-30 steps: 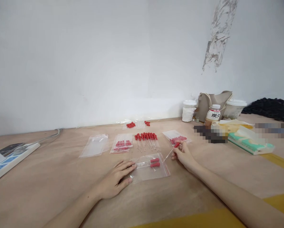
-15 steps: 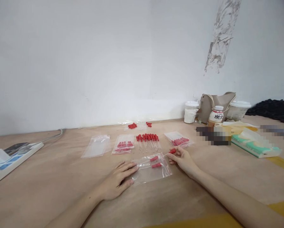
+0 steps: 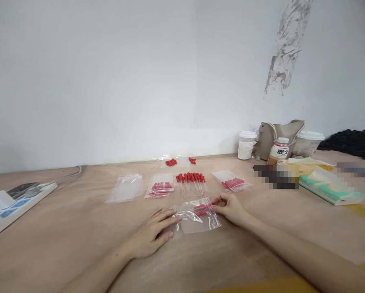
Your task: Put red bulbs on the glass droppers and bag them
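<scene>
A clear zip bag [image 3: 194,224] lies flat on the table between my hands, with red-bulbed glass droppers [image 3: 200,209] inside it. My left hand [image 3: 156,230] is spread over the bag's left end, fingers apart and fingertips pressing on the plastic. At the bag's right-hand mouth, my right hand [image 3: 229,208] pinches the red bulb of another dropper [image 3: 213,204], whose stem runs inside the bag. Just beyond are several loose droppers [image 3: 190,179] in a row, bulbs pointing away from me.
Filled bags lie on the left [image 3: 160,186] and right [image 3: 232,181] of the row. Flat bags [image 3: 125,188] and a power strip [image 3: 23,207] are further left. Red bulbs [image 3: 171,162] lie near the wall. Cups, a bottle [image 3: 279,151] and a tissue pack [image 3: 330,189] stand right.
My right hand has moved slightly left, pushing the dropper deeper into the bag beside the others. My left hand stays on the bag.
</scene>
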A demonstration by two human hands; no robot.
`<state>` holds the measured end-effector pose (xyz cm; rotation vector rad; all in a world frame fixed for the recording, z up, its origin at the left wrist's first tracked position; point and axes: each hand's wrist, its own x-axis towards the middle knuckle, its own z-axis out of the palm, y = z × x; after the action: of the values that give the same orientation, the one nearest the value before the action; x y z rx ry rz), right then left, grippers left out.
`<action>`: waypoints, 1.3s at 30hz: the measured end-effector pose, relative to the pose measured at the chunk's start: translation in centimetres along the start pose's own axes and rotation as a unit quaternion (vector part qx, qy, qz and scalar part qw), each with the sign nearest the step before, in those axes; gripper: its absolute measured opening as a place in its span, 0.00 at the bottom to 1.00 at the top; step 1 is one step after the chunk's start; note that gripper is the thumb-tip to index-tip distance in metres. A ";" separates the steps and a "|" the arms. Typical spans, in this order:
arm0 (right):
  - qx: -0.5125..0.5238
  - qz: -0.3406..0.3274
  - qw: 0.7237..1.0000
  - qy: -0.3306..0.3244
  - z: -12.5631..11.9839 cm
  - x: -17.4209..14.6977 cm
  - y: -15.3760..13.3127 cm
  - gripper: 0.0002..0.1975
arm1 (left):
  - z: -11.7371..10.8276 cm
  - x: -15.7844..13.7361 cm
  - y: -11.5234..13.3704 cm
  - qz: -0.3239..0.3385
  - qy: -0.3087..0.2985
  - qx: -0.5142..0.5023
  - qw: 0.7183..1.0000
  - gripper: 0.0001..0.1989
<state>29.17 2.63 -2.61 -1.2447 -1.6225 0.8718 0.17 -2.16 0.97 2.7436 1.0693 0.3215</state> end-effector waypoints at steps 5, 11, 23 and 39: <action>0.049 -0.003 0.997 -0.056 -0.5 0.3 0.6 0.15 | -0.1 0.1 0.0 -0.002 -0.014 0.005 1.000 0.19; 0.047 -0.021 0.997 -0.062 0.2 0.0 0.0 0.15 | 0.0 0.1 -0.1 -0.005 -0.027 0.009 1.000 0.18; 0.017 0.077 0.993 -0.086 -1.1 0.9 -0.4 0.13 | 0.1 0.0 0.0 0.004 -0.010 0.010 1.000 0.18; -0.193 0.218 0.949 0.122 2.2 12.3 -0.2 0.07 | -0.4 0.0 0.7 0.064 0.013 0.050 0.997 0.17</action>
<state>25.79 14.43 -0.41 -1.9574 -1.3757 0.6368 0.56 -2.61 1.51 2.9114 0.9420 0.3309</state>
